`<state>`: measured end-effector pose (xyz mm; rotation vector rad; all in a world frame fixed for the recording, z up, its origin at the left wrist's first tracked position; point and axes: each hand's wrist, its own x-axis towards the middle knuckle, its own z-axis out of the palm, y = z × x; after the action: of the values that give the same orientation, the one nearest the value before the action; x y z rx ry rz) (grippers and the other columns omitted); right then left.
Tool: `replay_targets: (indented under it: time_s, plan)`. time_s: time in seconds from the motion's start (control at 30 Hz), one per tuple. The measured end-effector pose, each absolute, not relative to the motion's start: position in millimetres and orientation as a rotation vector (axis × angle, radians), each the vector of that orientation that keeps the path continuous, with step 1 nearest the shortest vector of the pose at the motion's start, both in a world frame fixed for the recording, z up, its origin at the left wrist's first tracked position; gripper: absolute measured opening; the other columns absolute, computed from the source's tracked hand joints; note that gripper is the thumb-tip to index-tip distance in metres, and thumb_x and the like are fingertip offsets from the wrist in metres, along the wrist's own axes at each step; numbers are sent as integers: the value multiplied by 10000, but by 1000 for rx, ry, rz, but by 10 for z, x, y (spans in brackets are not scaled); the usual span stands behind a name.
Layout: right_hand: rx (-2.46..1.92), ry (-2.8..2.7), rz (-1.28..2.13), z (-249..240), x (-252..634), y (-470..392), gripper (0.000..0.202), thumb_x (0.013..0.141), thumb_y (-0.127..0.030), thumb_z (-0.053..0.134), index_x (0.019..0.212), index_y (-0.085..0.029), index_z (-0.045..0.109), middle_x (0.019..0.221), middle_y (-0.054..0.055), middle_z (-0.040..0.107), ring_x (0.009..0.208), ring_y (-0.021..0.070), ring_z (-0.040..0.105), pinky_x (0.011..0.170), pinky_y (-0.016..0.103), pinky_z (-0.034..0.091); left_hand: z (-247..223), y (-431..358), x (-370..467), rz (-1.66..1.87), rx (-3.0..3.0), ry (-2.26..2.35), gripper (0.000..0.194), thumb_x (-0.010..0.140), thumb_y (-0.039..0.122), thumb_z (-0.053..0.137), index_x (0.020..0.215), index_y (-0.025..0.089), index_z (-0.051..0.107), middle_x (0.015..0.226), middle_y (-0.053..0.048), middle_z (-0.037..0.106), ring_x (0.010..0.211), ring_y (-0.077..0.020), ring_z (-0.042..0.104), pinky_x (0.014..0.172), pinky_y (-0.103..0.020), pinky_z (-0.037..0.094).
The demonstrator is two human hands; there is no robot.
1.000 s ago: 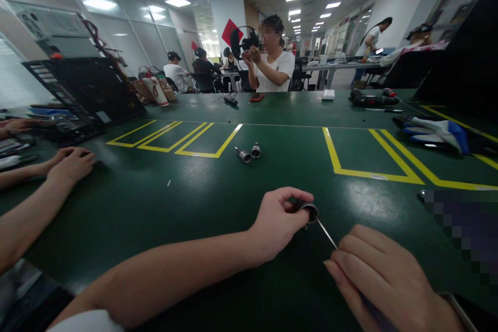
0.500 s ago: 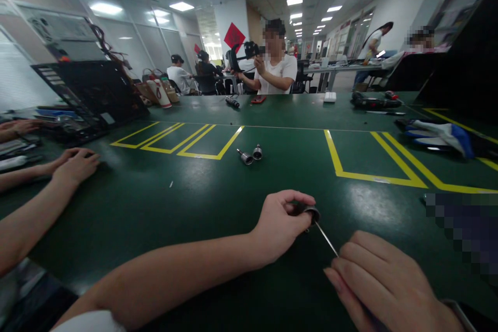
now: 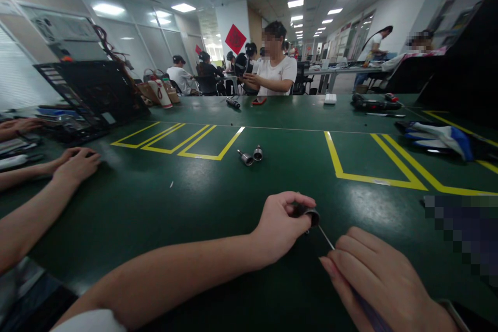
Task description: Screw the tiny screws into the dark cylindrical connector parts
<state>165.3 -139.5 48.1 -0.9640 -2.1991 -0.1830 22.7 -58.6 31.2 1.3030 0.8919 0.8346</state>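
Observation:
My left hand (image 3: 282, 225) is closed around a small cup-shaped metal hole saw (image 3: 313, 217), its round mouth tilted towards my right side. A thin, straight metal shaft (image 3: 327, 237) reaches up to that mouth; whether its tip touches inside is hidden. It belongs to a screwdriver with a purplish handle (image 3: 368, 311), gripped in my right hand (image 3: 379, 275), whose fingers are wrapped round it. Farther up the table, two more metal hole saws lie close together, one on its side (image 3: 246, 157) and one (image 3: 258, 153) with its opening facing me.
Yellow tape (image 3: 381, 182) marks boxes on the green table (image 3: 210, 202). At right are blue-white gloves (image 3: 443, 137) and a black-and-red power tool (image 3: 373, 101). A neighbour's hands (image 3: 75, 163) rest at left. Another person (image 3: 276, 70) sits opposite.
My right hand has shifted slightly left and up, and less of the screwdriver shaft shows. My left hand stays put. The person opposite has lowered their hands and the black object.

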Motion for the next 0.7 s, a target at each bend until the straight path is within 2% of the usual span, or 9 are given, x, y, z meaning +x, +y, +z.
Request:
replay_targets:
  time_s: [0.13, 0.23, 0.37, 0.5, 0.6, 0.7]
  plan:
    - [-949, -2172, -117, 511, 1661, -1420, 244, 826, -43, 465, 637, -183, 528, 551, 15, 501, 515, 125, 453, 462, 253, 340, 290, -554, 218, 824, 1282, 896, 213, 675, 113, 662, 887, 126, 643, 851, -68, 682, 730, -154, 652, 696, -313, 535]
    - [-950, -2052, 61, 578, 1707, -1440, 236, 843, -77, 453, 652, -193, 532, 543, -5, 496, 497, 111, 461, 450, 236, 346, 300, -484, 193, 828, 1253, 901, 202, 703, 86, 646, 899, 134, 641, 855, -61, 683, 762, -159, 661, 715, -316, 547]
    - [-1180, -1683, 528, 557, 1825, -1340, 301, 878, -268, 472, 590, -204, 526, 539, -16, 493, 488, 111, 471, 445, 232, 362, 371, -353, 152, 890, 1181, 957, 205, 736, 50, 617, 925, 131, 627, 946, -73, 664, 863, -174, 655, 783, -327, 554]
    - [-1264, -1224, 1074, 423, 1913, -1135, 345, 804, -425, 553, 543, -199, 555, 533, -12, 494, 532, 135, 467, 524, 265, 394, 437, -285, 143, 954, 1054, 959, 234, 759, 19, 568, 967, 121, 600, 1026, -82, 626, 912, -166, 638, 826, -312, 550]
    - [-1275, -1065, 1209, 366, 1931, -1055, 356, 763, -448, 598, 518, -195, 551, 515, -22, 465, 539, 130, 435, 600, 286, 393, 447, -288, 151, 938, 1012, 952, 247, 768, 3, 541, 985, 110, 590, 1051, -96, 610, 924, -173, 634, 832, -314, 550]
    - [-1288, -1055, 1252, 346, 1923, -1051, 356, 748, -475, 613, 531, -196, 571, 529, -18, 474, 586, 145, 462, 613, 287, 379, 441, -302, 153, 916, 1011, 951, 259, 765, -2, 546, 994, 110, 592, 1084, -104, 597, 932, -180, 633, 836, -318, 550]
